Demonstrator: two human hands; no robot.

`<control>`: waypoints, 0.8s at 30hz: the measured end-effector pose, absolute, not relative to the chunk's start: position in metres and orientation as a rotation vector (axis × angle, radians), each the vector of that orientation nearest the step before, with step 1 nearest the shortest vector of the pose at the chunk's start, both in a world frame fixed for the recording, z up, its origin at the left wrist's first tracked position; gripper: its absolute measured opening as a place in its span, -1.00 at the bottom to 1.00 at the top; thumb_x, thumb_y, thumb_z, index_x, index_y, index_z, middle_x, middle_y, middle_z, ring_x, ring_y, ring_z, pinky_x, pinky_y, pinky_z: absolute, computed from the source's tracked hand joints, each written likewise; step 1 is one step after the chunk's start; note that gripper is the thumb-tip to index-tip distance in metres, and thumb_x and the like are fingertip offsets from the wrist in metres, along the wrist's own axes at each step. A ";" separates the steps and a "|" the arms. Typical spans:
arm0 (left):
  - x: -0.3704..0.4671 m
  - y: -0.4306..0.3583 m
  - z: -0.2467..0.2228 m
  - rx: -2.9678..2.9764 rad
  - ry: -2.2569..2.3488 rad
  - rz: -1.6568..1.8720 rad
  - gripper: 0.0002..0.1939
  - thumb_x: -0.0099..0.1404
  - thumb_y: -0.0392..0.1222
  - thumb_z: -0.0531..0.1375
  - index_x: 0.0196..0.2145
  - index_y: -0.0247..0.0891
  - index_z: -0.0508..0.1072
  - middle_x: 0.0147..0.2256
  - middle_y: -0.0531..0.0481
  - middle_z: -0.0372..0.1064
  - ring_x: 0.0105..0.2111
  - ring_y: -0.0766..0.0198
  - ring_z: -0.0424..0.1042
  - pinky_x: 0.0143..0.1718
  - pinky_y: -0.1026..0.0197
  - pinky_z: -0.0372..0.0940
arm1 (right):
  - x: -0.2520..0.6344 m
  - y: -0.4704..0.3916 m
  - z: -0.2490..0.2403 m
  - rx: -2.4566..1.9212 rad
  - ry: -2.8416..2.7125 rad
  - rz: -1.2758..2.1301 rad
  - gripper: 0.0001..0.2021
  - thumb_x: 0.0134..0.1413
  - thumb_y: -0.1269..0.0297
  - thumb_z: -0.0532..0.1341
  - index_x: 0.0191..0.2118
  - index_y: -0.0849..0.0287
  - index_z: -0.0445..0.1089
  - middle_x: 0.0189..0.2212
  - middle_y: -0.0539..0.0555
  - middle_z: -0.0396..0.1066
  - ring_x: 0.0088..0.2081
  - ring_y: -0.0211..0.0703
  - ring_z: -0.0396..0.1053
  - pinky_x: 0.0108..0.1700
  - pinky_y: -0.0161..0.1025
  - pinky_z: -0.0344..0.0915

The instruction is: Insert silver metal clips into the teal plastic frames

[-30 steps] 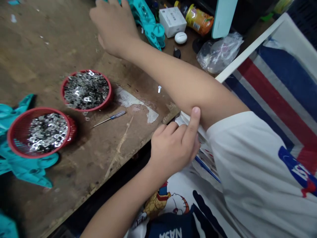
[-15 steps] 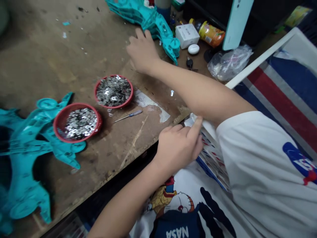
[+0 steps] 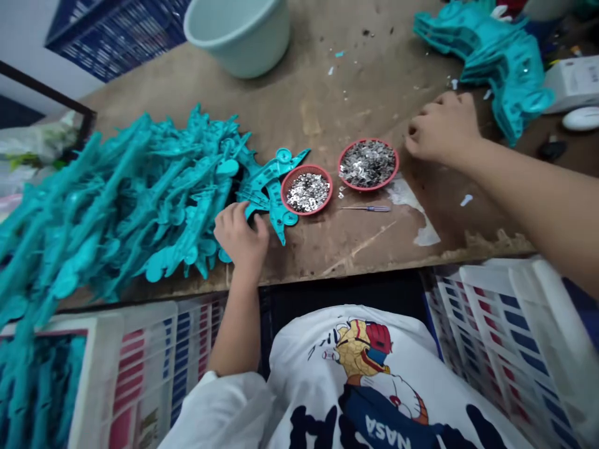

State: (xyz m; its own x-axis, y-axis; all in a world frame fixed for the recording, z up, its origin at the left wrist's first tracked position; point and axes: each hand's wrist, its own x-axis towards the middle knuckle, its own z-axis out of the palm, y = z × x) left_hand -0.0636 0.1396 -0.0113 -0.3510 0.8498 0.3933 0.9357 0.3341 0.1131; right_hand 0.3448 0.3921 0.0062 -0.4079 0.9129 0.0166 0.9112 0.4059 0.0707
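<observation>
My left hand (image 3: 242, 238) reaches over a teal plastic part (image 3: 269, 187), its fingers bent and the thumb apart from them. The part lies flat beside a heaped pile of similar teal parts (image 3: 140, 206). A red basket of small metal clips (image 3: 307, 191) rests against the part. Farther right is a second red basket of clips (image 3: 368, 164). My right hand (image 3: 443, 128) is loosely curled low over the table, between that basket and a stack of teal parts (image 3: 500, 62). Whatever its fingers may hold is hidden. A small screwdriver (image 3: 377, 209) lies before the baskets.
A pale green tub (image 3: 241, 37) and a blue crate (image 3: 121, 37) stand at the back. White baskets flank my lap, on the left (image 3: 103, 374) and right (image 3: 505, 330). A white box (image 3: 573, 84) is at the far right. Loose scraps dot the table (image 3: 322, 118).
The view has swung left, bringing the pile and tub into sight. My left hand has gone from beside my right forearm to the teal part. My right hand has drawn back from the stack.
</observation>
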 end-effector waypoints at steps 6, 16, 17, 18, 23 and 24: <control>-0.097 0.137 -0.011 -1.521 -2.701 0.103 -0.14 0.52 -0.07 0.19 0.65 -0.47 0.20 0.42 -0.55 0.47 0.39 -0.46 0.49 0.44 -0.42 0.37 | 0.348 0.393 0.000 1.658 2.513 0.105 -0.54 0.70 0.10 0.16 0.22 0.35 0.68 0.30 0.44 0.57 0.45 0.44 0.26 0.22 0.21 0.13; -0.122 0.114 -0.030 -1.562 -2.480 -0.481 -0.24 0.54 -0.14 0.10 0.56 -0.61 0.35 0.27 -0.66 0.49 0.29 -0.53 0.53 0.34 -0.48 0.41 | 0.360 0.421 -0.011 1.830 2.528 0.099 -0.69 0.42 0.24 0.48 0.16 0.24 0.76 0.21 0.48 0.65 0.30 0.36 0.44 0.08 0.19 0.15; -0.122 0.109 -0.028 -1.570 -2.441 -0.546 -0.25 0.57 -0.12 0.10 0.57 -0.59 0.34 0.27 -0.65 0.48 0.29 -0.55 0.52 0.34 -0.52 0.39 | 0.364 0.426 -0.014 1.827 2.561 0.081 -0.66 0.39 0.29 0.48 0.20 0.24 0.75 0.23 0.49 0.64 0.30 0.34 0.45 0.09 0.19 0.17; -0.120 0.102 -0.025 -1.583 -2.410 -0.592 -0.26 0.61 -0.09 0.10 0.60 -0.53 0.32 0.29 -0.61 0.47 0.31 -0.55 0.50 0.36 -0.54 0.37 | 0.367 0.431 -0.017 1.787 2.621 0.049 -0.63 0.39 0.31 0.46 0.24 0.24 0.72 0.26 0.49 0.63 0.29 0.31 0.46 0.11 0.17 0.19; -0.103 0.070 -0.002 -1.957 -2.218 -0.652 -0.31 0.73 0.02 0.08 0.70 -0.07 0.17 0.36 -0.28 0.47 0.35 -0.36 0.50 0.37 -0.40 0.42 | 0.365 0.435 -0.024 1.416 3.028 -0.252 -0.58 0.49 0.09 0.27 0.23 0.18 0.69 0.22 0.43 0.64 0.20 0.19 0.46 0.27 0.16 0.26; -0.100 0.065 -0.001 -2.136 -2.169 -0.631 -0.33 0.73 0.02 0.10 0.68 -0.04 0.19 0.35 -0.25 0.50 0.32 -0.30 0.53 0.34 -0.32 0.46 | 0.359 0.432 -0.023 1.344 3.090 -0.304 -0.57 0.48 0.00 0.25 0.18 0.12 0.70 0.17 0.41 0.65 0.16 0.19 0.45 0.27 0.17 0.26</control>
State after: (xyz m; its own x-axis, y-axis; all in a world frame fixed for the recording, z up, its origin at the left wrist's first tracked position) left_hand -0.1001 0.0651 -0.0007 -0.0555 0.9519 0.3013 0.9650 -0.0262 0.2608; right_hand 0.3588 0.4319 -0.0233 -0.6599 0.7366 0.1486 0.6935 0.6731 -0.2571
